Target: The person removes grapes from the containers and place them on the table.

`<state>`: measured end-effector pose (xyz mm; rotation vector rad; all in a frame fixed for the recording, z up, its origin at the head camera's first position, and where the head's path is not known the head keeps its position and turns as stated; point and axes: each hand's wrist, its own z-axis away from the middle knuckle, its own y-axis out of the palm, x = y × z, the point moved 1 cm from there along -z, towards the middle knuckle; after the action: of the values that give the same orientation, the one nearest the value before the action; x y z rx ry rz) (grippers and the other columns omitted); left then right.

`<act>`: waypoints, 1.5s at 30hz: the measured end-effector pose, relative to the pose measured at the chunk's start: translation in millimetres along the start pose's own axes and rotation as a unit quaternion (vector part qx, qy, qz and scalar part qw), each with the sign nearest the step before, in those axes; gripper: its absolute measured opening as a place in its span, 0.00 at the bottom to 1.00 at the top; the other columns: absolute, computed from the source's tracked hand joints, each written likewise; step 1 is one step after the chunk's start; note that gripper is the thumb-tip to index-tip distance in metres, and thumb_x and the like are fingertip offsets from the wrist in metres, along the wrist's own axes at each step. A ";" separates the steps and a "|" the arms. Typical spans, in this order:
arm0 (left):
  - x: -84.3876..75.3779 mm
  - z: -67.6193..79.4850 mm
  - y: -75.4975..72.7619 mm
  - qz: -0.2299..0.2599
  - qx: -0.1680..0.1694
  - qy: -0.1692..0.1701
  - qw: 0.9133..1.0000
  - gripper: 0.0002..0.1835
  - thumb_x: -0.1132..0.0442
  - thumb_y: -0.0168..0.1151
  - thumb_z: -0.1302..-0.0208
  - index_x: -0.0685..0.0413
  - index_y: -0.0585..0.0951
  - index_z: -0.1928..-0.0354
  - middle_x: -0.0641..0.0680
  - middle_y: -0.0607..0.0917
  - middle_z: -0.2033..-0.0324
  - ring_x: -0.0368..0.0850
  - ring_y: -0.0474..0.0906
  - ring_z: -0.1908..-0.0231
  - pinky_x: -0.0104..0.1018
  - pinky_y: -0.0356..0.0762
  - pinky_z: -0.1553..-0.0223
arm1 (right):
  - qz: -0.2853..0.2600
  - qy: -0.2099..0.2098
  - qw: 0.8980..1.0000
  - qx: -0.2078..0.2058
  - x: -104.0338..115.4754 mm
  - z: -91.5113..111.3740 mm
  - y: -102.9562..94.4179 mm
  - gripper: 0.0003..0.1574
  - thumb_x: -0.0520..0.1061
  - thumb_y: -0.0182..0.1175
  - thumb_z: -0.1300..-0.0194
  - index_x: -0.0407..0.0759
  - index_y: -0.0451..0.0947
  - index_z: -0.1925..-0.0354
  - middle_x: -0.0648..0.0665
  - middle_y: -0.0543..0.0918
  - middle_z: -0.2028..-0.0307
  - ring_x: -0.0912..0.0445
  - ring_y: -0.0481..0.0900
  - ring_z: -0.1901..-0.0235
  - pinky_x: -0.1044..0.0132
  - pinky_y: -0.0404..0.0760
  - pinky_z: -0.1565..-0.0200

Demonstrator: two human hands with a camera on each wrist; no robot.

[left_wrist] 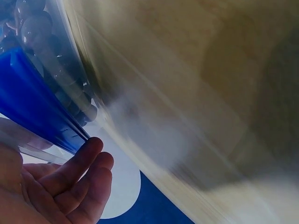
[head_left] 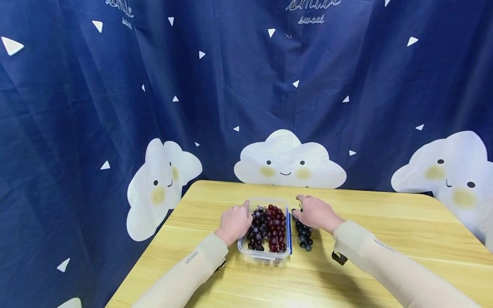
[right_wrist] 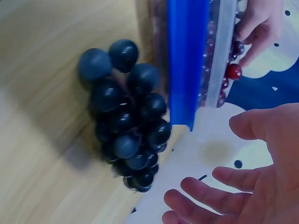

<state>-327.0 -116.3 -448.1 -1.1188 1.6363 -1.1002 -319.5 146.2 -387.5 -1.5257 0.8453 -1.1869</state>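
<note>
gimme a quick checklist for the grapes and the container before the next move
1. Loose black grapes within reach: ok, on the table right of the container, near the right hand.
2. Right hand free: ok, fingers spread, holding nothing.
3. Loose grapes in its grip: not ok, they lie on the table.
4. Left hand steadying the container: cannot tell; it is at the left side, but how firmly it holds is unclear.
5. Room inside: cannot tell; dark grapes and red grapes take up most of it.
</note>
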 end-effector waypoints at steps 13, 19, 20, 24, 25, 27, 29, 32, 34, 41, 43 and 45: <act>1.9 1.7 -0.1 -0.007 0.001 -0.001 1.000 0.31 0.54 0.56 0.29 0.56 0.69 0.27 0.50 0.79 0.81 0.41 0.70 0.84 0.36 0.69 0.82 | 0.006 -0.058 0.998 0.024 30.7 -15.0 -5.2 0.37 0.54 0.61 0.31 0.35 0.70 0.32 0.33 0.79 0.39 0.39 0.79 0.41 0.42 0.77 0.42; 2.1 1.3 0.4 -0.013 -0.003 -0.002 1.000 0.31 0.53 0.56 0.30 0.56 0.70 0.28 0.52 0.85 0.74 0.43 0.75 0.79 0.37 0.73 0.80 | 0.003 -0.070 0.997 0.044 41.8 -24.1 -1.2 0.35 0.54 0.62 0.31 0.37 0.71 0.33 0.35 0.79 0.38 0.40 0.78 0.40 0.43 0.75 0.38; 2.1 1.0 0.4 -0.014 -0.005 -0.002 1.000 0.30 0.53 0.57 0.30 0.56 0.70 0.28 0.53 0.86 0.72 0.44 0.77 0.78 0.38 0.74 0.79 | 0.003 -0.071 0.996 0.048 43.4 -25.2 -0.7 0.35 0.53 0.62 0.31 0.37 0.71 0.33 0.35 0.79 0.38 0.41 0.78 0.40 0.44 0.75 0.38; 1.9 0.5 0.5 -0.012 -0.003 -0.003 1.000 0.31 0.53 0.57 0.30 0.56 0.70 0.28 0.54 0.88 0.65 0.47 0.82 0.72 0.40 0.77 0.77 | -0.001 -0.075 0.995 0.065 50.6 -29.4 0.2 0.33 0.52 0.62 0.30 0.38 0.73 0.34 0.36 0.79 0.38 0.40 0.77 0.38 0.44 0.73 0.36; 2.0 0.4 0.7 -0.011 -0.001 -0.004 1.000 0.31 0.53 0.57 0.30 0.56 0.70 0.28 0.54 0.88 0.64 0.48 0.82 0.71 0.40 0.77 0.76 | -0.002 -0.075 0.995 0.069 52.3 -30.5 0.3 0.32 0.52 0.62 0.30 0.38 0.74 0.35 0.36 0.79 0.38 0.40 0.77 0.38 0.44 0.73 0.36; 2.2 -0.1 1.5 -0.013 0.000 -0.006 1.000 0.31 0.53 0.57 0.30 0.54 0.70 0.28 0.54 0.88 0.62 0.49 0.83 0.68 0.41 0.78 0.75 | -0.001 -0.078 0.994 0.077 55.9 -33.0 0.1 0.30 0.52 0.62 0.30 0.37 0.75 0.36 0.36 0.79 0.38 0.40 0.77 0.38 0.45 0.74 0.36; 2.4 -0.5 1.7 -0.014 -0.004 -0.006 1.000 0.30 0.53 0.57 0.31 0.54 0.71 0.28 0.55 0.88 0.61 0.50 0.84 0.67 0.42 0.79 0.74 | 0.001 -0.081 0.993 0.083 59.3 -35.9 -0.3 0.29 0.52 0.62 0.30 0.37 0.76 0.37 0.36 0.80 0.39 0.41 0.78 0.39 0.46 0.74 0.37; 2.2 -0.1 1.5 -0.018 -0.012 -0.004 1.000 0.30 0.53 0.58 0.32 0.53 0.72 0.30 0.55 0.89 0.61 0.51 0.85 0.65 0.44 0.79 0.74 | 0.003 -0.086 0.992 0.094 64.1 -39.8 -0.5 0.29 0.52 0.63 0.31 0.37 0.78 0.39 0.36 0.81 0.40 0.41 0.79 0.40 0.46 0.75 0.37; 1.7 0.5 1.0 -0.016 -0.014 -0.002 1.000 0.30 0.53 0.59 0.32 0.53 0.73 0.30 0.56 0.89 0.62 0.52 0.85 0.66 0.45 0.79 0.75 | 0.004 -0.088 0.991 0.103 66.1 -42.3 0.1 0.29 0.52 0.64 0.31 0.36 0.78 0.39 0.36 0.81 0.40 0.41 0.79 0.41 0.47 0.76 0.37; 1.2 0.3 1.1 -0.014 -0.018 -0.002 1.000 0.29 0.54 0.59 0.32 0.54 0.73 0.31 0.55 0.88 0.64 0.51 0.85 0.67 0.45 0.79 0.75 | 0.029 -0.093 0.987 0.126 68.3 -52.2 6.2 0.28 0.50 0.64 0.32 0.35 0.78 0.40 0.37 0.83 0.43 0.45 0.83 0.47 0.50 0.79 0.42; 0.6 0.2 0.0 -0.013 -0.017 -0.002 1.000 0.29 0.54 0.59 0.33 0.54 0.73 0.31 0.54 0.88 0.65 0.51 0.85 0.67 0.44 0.79 0.75 | 0.031 -0.091 0.987 0.131 69.9 -55.2 6.6 0.27 0.50 0.64 0.31 0.35 0.78 0.40 0.37 0.82 0.42 0.46 0.83 0.47 0.50 0.80 0.42; -0.1 0.0 -1.1 -0.017 -0.015 -0.002 1.000 0.29 0.54 0.59 0.32 0.54 0.73 0.31 0.53 0.88 0.66 0.50 0.84 0.68 0.44 0.78 0.76 | 0.032 -0.086 0.986 0.140 71.7 -58.5 6.8 0.28 0.50 0.63 0.31 0.36 0.78 0.39 0.38 0.82 0.41 0.47 0.83 0.49 0.51 0.80 0.43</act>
<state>-326.7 -116.4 -447.1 -1.1713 1.6408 -1.0964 -355.3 61.9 -372.6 -1.3384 0.5816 -1.0610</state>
